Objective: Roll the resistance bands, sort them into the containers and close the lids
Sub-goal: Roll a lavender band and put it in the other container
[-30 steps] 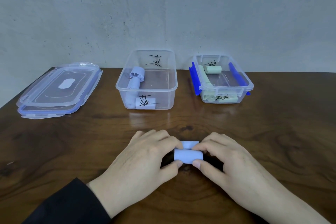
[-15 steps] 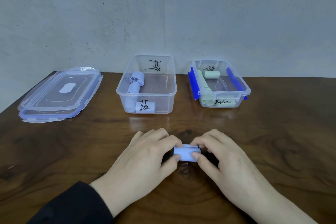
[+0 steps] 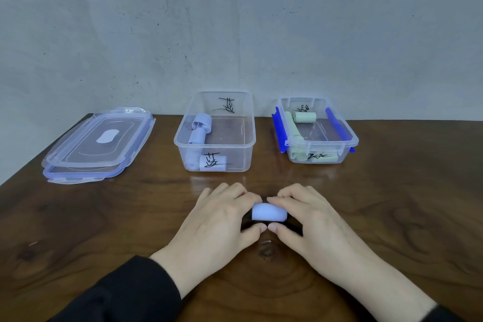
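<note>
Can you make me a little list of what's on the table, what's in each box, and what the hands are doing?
hands: left hand and right hand together pinch a blue band roll on the table
middle box: open, blue rolled bands inside
right box: open, green rolled bands inside, blue clips on its sides
lids: stacked at the table's left, off the boxes
left to do: put the roll away, close the lids

Left hand [image 3: 214, 219] and right hand [image 3: 313, 219] low over the worktop [image 3: 78, 230], palms down, side by side, thumb tips touching at the near side. Fingers [image 3: 235, 191] curled inward, forefingers nearly meeting on the far side, pinching the rolled band [image 3: 269, 212]. Forearms angled in from below, dark sleeve [image 3: 125, 293] on the left.
</note>
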`<state>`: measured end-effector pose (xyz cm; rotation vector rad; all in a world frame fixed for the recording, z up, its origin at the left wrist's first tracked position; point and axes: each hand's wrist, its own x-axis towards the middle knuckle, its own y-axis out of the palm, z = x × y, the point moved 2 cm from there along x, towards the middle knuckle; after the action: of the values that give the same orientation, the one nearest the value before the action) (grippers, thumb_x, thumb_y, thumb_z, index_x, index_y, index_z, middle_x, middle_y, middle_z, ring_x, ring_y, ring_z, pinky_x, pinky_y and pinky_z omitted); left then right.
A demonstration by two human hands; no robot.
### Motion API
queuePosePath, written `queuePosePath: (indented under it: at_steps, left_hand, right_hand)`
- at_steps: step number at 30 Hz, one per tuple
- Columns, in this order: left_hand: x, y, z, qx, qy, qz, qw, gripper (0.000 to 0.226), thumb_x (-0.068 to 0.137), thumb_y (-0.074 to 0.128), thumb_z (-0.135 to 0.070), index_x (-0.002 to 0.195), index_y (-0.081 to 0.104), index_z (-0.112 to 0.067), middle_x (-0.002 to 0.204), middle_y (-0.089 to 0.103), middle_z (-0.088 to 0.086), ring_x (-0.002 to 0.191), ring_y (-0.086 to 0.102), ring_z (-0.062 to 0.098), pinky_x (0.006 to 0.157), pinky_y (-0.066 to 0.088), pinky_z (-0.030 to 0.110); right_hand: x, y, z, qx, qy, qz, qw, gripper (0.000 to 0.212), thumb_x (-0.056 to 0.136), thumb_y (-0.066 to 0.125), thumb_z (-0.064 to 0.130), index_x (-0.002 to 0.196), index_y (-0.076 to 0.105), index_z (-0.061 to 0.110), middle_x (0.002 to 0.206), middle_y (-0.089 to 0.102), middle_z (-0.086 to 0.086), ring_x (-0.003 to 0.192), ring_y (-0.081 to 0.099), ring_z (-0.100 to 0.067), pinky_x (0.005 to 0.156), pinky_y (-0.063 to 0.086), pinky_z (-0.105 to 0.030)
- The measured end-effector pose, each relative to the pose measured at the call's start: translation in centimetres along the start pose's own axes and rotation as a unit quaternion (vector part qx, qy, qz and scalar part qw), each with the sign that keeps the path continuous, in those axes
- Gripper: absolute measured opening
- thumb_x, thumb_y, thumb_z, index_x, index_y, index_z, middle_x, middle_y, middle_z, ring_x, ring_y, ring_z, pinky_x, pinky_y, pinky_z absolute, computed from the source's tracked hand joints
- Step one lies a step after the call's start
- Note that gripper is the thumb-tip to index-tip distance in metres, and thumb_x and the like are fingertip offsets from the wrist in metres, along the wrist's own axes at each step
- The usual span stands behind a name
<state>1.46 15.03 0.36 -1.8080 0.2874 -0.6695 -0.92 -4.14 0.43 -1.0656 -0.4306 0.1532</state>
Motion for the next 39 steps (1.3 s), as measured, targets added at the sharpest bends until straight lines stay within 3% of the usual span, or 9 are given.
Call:
queuePosePath:
  at_steps: [4,8,13,16,23,27,31,34,39]
  left_hand:
    - [0.5,0.1,0.1,-0.043,0.008,-0.004,0.999,0.031,0.088,0.06,-0.047,0.117,0.059,-0.036,0.1,0.052,-0.022,0.092,0.046,0.002,0.085,0.042,0.031]
    - [1.2,-1.0,-0.9,-0.136,0.015,-0.075,0.988,0.033,0.09,0.064,-0.034,0.122,0.062,-0.026,0.106,0.057,-0.019,0.101,0.051,0.001,0.09,0.041,0.02]
    - [1.6,0.4,-2.5,-0.055,0.077,-0.085,0.992,0.045,0.095,0.045,-0.03,0.137,0.053,-0.019,0.131,0.055,-0.009,0.114,0.054,0.013,0.089,0.049,0.039]
    - [1.4,1.0,-2.1,-0.01,0.111,-0.073,0.991,0.048,0.094,0.037,-0.025,0.14,0.048,-0.021,0.144,0.051,-0.007,0.116,0.057,0.015,0.084,0.052,0.039]
    - [1.0,0.9,-2.2,0.019,0.086,-0.046,0.995,0.052,0.091,0.034,-0.027,0.143,0.045,-0.028,0.149,0.045,-0.011,0.111,0.054,0.012,0.077,0.053,0.037]
    - [1.0,0.7,-1.9,-0.044,0.086,-0.058,0.994,0.046,0.098,0.04,-0.025,0.143,0.046,-0.033,0.136,0.056,-0.014,0.107,0.056,0.012,0.084,0.051,0.04]
    - [0.6,-0.3,-1.9,-0.232,-0.039,-0.06,0.97,0.045,0.098,0.056,-0.028,0.14,0.047,-0.042,0.105,0.062,-0.023,0.101,0.057,0.002,0.091,0.043,0.015]
    - [0.7,-0.9,-1.9,-0.316,-0.061,-0.012,0.947,0.022,0.099,0.053,-0.029,0.113,0.068,-0.033,0.097,0.067,-0.014,0.098,0.061,0.008,0.084,0.046,0.019]
    - [0.6,-1.8,-1.2,-0.455,-0.106,-0.019,0.884,0.017,0.098,0.056,-0.028,0.097,0.072,-0.028,0.094,0.072,-0.006,0.09,0.065,0.013,0.083,0.052,0.03]
  right_hand:
    - [0.4,0.0,-0.2,0.013,0.01,-0.009,1.0,0.031,0.09,0.067,0.039,0.12,0.065,0.034,0.104,0.054,0.022,0.098,0.05,-0.006,0.089,0.045,-0.034]
    - [0.1,-0.7,-0.3,0.102,0.042,-0.016,0.994,0.03,0.09,0.067,0.037,0.118,0.059,0.043,0.105,0.059,0.027,0.105,0.053,0.0,0.094,0.045,-0.03]
    - [-0.1,-0.8,-1.3,0.129,0.096,-0.007,0.987,0.024,0.086,0.066,0.049,0.108,0.058,0.045,0.098,0.067,0.018,0.097,0.061,-0.005,0.086,0.051,-0.034]
    - [-0.1,-0.6,-1.3,0.128,0.113,-0.009,0.985,0.027,0.083,0.066,0.052,0.106,0.059,0.04,0.098,0.067,0.017,0.099,0.06,-0.007,0.091,0.05,-0.037]
    - [-0.2,-0.9,-0.3,0.085,0.103,-0.026,0.991,0.019,0.088,0.067,0.043,0.103,0.061,0.034,0.094,0.061,0.016,0.096,0.055,-0.007,0.098,0.042,-0.034]
    - [-0.2,-1.2,-0.1,0.2,0.094,-0.029,0.975,0.008,0.089,0.068,0.031,0.096,0.068,0.034,0.096,0.062,0.015,0.095,0.059,-0.007,0.083,0.048,-0.022]
    - [-0.3,-1.5,0.3,0.295,0.113,-0.029,0.948,0.021,0.089,0.071,0.022,0.105,0.071,0.036,0.099,0.07,0.013,0.094,0.066,-0.008,0.085,0.053,-0.024]
    - [-0.4,-1.8,0.7,0.369,0.132,-0.03,0.92,0.026,0.088,0.072,0.014,0.107,0.073,0.032,0.101,0.075,0.01,0.096,0.07,-0.01,0.092,0.054,-0.031]
    - [0.1,-2.0,2.2,0.487,0.175,-0.044,0.855,0.022,0.088,0.07,0.014,0.104,0.077,0.026,0.103,0.077,0.0,0.103,0.071,-0.017,0.099,0.052,-0.04]
